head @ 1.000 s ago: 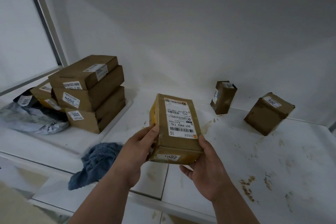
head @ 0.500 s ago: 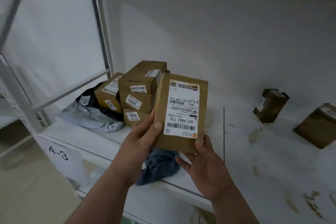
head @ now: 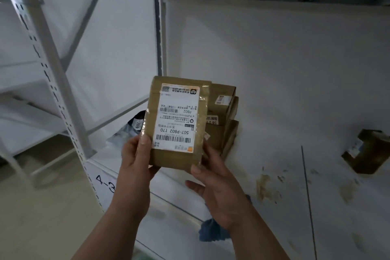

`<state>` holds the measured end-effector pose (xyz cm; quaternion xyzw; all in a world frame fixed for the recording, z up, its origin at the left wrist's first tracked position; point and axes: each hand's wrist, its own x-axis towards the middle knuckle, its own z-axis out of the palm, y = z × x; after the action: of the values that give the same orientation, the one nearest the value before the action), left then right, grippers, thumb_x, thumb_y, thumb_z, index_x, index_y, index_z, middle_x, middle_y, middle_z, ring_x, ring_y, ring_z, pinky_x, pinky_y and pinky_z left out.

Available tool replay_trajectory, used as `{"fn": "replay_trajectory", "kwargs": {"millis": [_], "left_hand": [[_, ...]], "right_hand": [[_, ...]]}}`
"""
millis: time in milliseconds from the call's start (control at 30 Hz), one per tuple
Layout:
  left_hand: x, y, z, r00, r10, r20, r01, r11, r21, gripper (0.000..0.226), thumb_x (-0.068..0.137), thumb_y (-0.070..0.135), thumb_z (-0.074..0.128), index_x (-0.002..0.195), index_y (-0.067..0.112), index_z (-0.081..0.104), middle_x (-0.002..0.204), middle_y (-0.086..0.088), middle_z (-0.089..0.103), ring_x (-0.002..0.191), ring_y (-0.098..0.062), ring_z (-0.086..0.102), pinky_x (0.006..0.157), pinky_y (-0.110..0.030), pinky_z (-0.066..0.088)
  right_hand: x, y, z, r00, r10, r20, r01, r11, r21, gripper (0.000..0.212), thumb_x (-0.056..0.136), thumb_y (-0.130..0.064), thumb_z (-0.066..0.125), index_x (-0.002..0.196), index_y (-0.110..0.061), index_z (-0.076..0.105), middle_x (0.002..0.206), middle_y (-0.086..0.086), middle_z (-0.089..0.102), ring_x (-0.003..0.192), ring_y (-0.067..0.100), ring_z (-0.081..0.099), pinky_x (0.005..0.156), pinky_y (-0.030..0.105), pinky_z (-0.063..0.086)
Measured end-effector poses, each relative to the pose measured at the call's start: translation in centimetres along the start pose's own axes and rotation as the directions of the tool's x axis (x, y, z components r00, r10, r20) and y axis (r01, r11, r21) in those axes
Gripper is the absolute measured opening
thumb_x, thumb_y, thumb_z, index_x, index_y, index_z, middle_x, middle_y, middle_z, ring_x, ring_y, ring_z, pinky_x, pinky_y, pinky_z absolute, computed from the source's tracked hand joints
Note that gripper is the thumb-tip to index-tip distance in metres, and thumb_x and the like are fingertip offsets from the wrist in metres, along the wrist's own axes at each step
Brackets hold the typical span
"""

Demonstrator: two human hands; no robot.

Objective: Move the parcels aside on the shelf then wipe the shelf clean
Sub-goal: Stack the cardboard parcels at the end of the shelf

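A brown cardboard parcel (head: 176,123) with a large white shipping label is held upright above the white shelf (head: 274,154). My left hand (head: 135,164) grips its lower left edge, thumb on the front face. My right hand (head: 217,183) holds its lower right corner, thumb on the front. Behind the parcel stands a stack of brown parcels (head: 223,120), partly hidden. A blue cloth (head: 211,231) lies near the shelf's front edge, mostly hidden by my right forearm.
Brown stains (head: 267,188) mark the shelf to the right of my hands. Another small brown parcel (head: 365,154) sits at the far right. Grey and dark mail bags (head: 132,126) lie left of the stack. A perforated shelf upright (head: 52,82) stands at left.
Both hands have carried the parcel up and leftward until it covers most of the stack. The view has swung left, so the right-hand parcels have slid toward the frame edge.
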<state>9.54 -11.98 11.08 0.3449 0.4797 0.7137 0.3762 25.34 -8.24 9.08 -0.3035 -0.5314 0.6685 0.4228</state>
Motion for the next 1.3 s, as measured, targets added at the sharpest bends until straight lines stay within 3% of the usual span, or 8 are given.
{"fn": "replay_trajectory", "kwargs": {"millis": [233, 500, 633, 767, 933, 1033, 1167, 1300], "left_hand": [[3.6, 0.4, -2.1, 0.993, 0.054, -0.110, -0.055, 0.998, -0.008, 0.043, 0.090, 0.045, 0.055, 0.119, 0.013, 0.053, 0.115, -0.002, 0.066, 0.112, -0.014, 0.062, 0.101, -0.048, 0.046], [8.6, -0.6, -3.4, 0.985, 0.045, -0.166, -0.054, 0.997, -0.051, 0.028, 0.096, 0.034, 0.050, 0.116, 0.020, 0.061, 0.116, 0.004, 0.068, 0.114, -0.010, 0.061, 0.104, -0.047, 0.043], [12.6, -0.8, -3.3, 0.996, 0.024, -0.085, -0.027, 0.999, -0.036, 0.019, 0.097, 0.032, 0.049, 0.107, 0.026, 0.065, 0.107, 0.009, 0.072, 0.104, -0.005, 0.065, 0.098, -0.039, 0.046], [16.7, -0.8, -3.2, 1.000, 0.020, 0.010, -0.020, 1.000, 0.008, 0.020, 0.099, 0.028, 0.048, 0.104, 0.025, 0.066, 0.100, 0.008, 0.074, 0.093, -0.003, 0.069, 0.084, -0.029, 0.049], [21.2, -2.2, -3.6, 0.994, -0.028, 0.106, 0.011, 0.987, 0.159, 0.025, 0.097, 0.043, 0.048, 0.109, 0.033, 0.068, 0.115, 0.001, 0.067, 0.096, -0.012, 0.069, 0.081, -0.035, 0.056], [22.8, -3.4, -3.6, 0.972, -0.108, 0.209, 0.067, 0.978, 0.197, 0.028, 0.096, 0.034, 0.049, 0.122, 0.034, 0.060, 0.108, 0.004, 0.072, 0.099, -0.019, 0.069, 0.086, -0.043, 0.055], [23.8, -4.6, -4.1, 0.935, -0.187, 0.301, 0.113, 0.962, 0.247, 0.051, 0.092, 0.029, 0.052, 0.140, 0.041, 0.041, 0.124, 0.008, 0.065, 0.111, -0.020, 0.064, 0.097, -0.049, 0.050], [24.2, -4.9, -4.1, 0.903, -0.236, 0.358, 0.166, 0.962, 0.217, 0.054, 0.092, 0.026, 0.055, 0.140, 0.045, 0.040, 0.125, 0.013, 0.064, 0.115, -0.014, 0.062, 0.101, -0.045, 0.047]], "right_hand": [[5.5, 1.1, 2.5, 1.000, 0.017, 0.015, -0.017, 1.000, 0.008, 0.048, 0.071, -0.044, 0.081, 0.112, -0.053, 0.058, 0.123, -0.015, 0.066, 0.117, 0.013, 0.061, 0.098, 0.042, 0.046], [10.2, 1.8, 4.9, 1.000, 0.029, 0.010, -0.028, 0.996, -0.081, 0.038, 0.082, -0.058, 0.060, 0.119, -0.056, 0.055, 0.118, -0.021, 0.066, 0.110, 0.006, 0.063, 0.098, 0.039, 0.049], [12.5, 2.2, 5.6, 0.996, 0.074, -0.049, -0.078, 0.992, -0.096, 0.036, 0.082, -0.065, 0.052, 0.117, -0.067, 0.048, 0.118, -0.030, 0.063, 0.111, 0.002, 0.061, 0.095, 0.035, 0.050], [14.9, 1.7, 6.7, 0.987, 0.054, -0.148, -0.069, 0.993, -0.098, 0.034, 0.080, -0.066, 0.048, 0.113, -0.073, 0.042, 0.120, -0.033, 0.056, 0.106, 0.001, 0.056, 0.080, 0.024, 0.049], [18.1, 3.1, 8.3, 0.968, -0.005, -0.253, 0.005, 1.000, -0.002, 0.049, 0.097, -0.044, 0.053, 0.137, -0.063, 0.032, 0.129, -0.015, 0.061, 0.112, 0.015, 0.059, 0.097, 0.043, 0.050], [18.9, 3.6, 8.8, 0.953, -0.032, -0.301, 0.042, 0.999, 0.026, 0.066, 0.094, -0.039, 0.056, 0.144, -0.060, 0.017, 0.134, -0.015, 0.058, 0.119, 0.010, 0.059, 0.096, 0.041, 0.051], [18.9, 4.0, 8.9, 0.944, -0.010, -0.329, 0.014, 1.000, 0.010, 0.071, 0.100, -0.027, 0.050, 0.147, -0.057, 0.006, 0.133, -0.023, 0.057, 0.119, 0.000, 0.056, 0.088, 0.027, 0.048], [19.3, 4.3, 9.4, 0.934, 0.003, -0.356, -0.002, 1.000, 0.003, 0.078, 0.101, -0.022, 0.049, 0.147, -0.056, -0.004, 0.143, -0.024, 0.047, 0.128, 0.003, 0.047, 0.104, 0.037, 0.042]]}}
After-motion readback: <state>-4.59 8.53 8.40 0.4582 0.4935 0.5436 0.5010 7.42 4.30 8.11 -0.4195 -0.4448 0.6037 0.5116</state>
